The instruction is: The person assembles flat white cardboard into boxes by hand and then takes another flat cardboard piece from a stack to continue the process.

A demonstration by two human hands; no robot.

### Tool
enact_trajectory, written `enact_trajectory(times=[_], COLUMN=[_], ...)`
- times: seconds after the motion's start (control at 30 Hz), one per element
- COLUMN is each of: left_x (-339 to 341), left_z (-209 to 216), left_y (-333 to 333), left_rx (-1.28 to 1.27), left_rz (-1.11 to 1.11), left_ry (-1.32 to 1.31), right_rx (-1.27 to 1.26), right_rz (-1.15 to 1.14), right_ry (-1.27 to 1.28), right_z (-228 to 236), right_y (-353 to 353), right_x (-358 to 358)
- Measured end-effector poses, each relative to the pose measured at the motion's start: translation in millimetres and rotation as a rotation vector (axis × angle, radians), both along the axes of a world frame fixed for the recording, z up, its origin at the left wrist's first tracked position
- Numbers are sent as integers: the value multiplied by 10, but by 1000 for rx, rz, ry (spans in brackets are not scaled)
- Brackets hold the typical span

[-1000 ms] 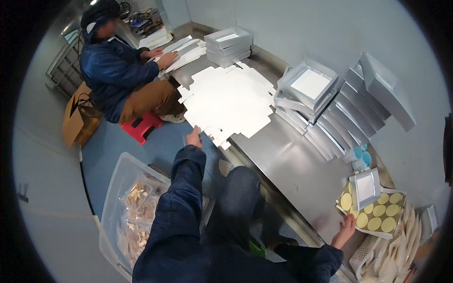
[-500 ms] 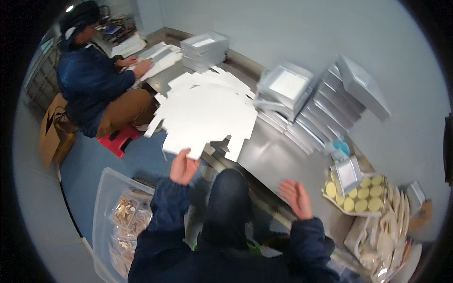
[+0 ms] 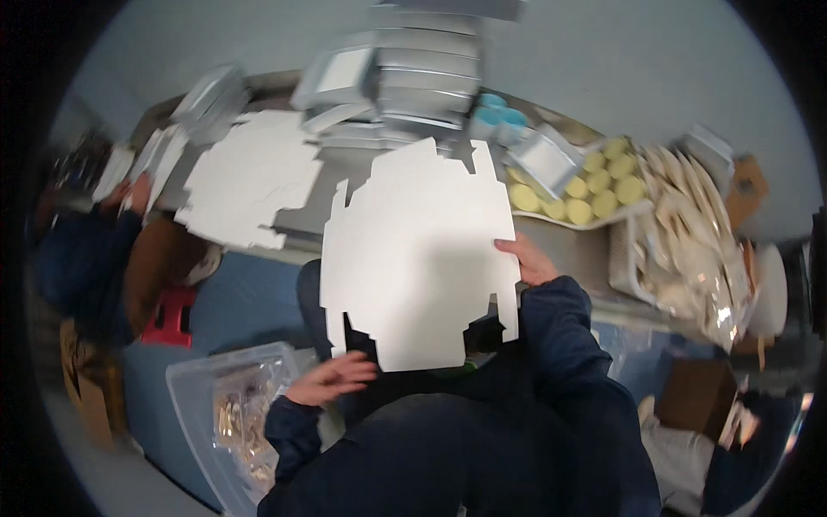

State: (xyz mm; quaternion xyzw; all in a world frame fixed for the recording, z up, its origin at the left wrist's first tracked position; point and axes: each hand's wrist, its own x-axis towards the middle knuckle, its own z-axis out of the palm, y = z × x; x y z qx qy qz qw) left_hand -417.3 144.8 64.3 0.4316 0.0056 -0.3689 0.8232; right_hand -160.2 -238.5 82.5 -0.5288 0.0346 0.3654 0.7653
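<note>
A flat white die-cut cardboard box blank [image 3: 418, 258] with notched edges is held in front of me, above my lap. My right hand [image 3: 529, 260] grips its right edge, thumb on top and the other fingers hidden beneath. By its lower left corner is my left hand [image 3: 334, 379], fingers stretched out and slightly blurred; whether they touch the card I cannot tell. More white box blanks [image 3: 250, 177] lie in a loose pile on the metal table to the left.
Grey boxes [image 3: 428, 69] are stacked along the wall. Yellow-topped round containers [image 3: 594, 185], blue-topped cups [image 3: 500, 119] and bagged pale items [image 3: 689, 224] stand to the right. A clear plastic bin [image 3: 185, 388] holds packets at lower left. A co-worker [image 3: 95, 267] sits far left, near a red stool [image 3: 170, 317].
The view has swung right. One box blank has come off the pile and is now in my right hand, which was empty. My left hand has left the pile's edge.
</note>
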Motion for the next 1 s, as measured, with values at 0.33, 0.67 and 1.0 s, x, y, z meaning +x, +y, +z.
enact_trajectory(times=[0.33,0.67,1.0], left_x=[2094,2110,2228], left_z=[-814,-908,-473], left_y=[-510,-653,-1106], left_rx=[737,1355,1628], left_rz=[275,601,471], left_ry=[130,-301,-620], right_rx=[-418,-1467,-1610], right_rz=[-205,-232,-136], right_ry=[-136,-772,-902], right_z=[-991,-879,-722], right_y=[-887,-525,-195], right_x=[73,25,63])
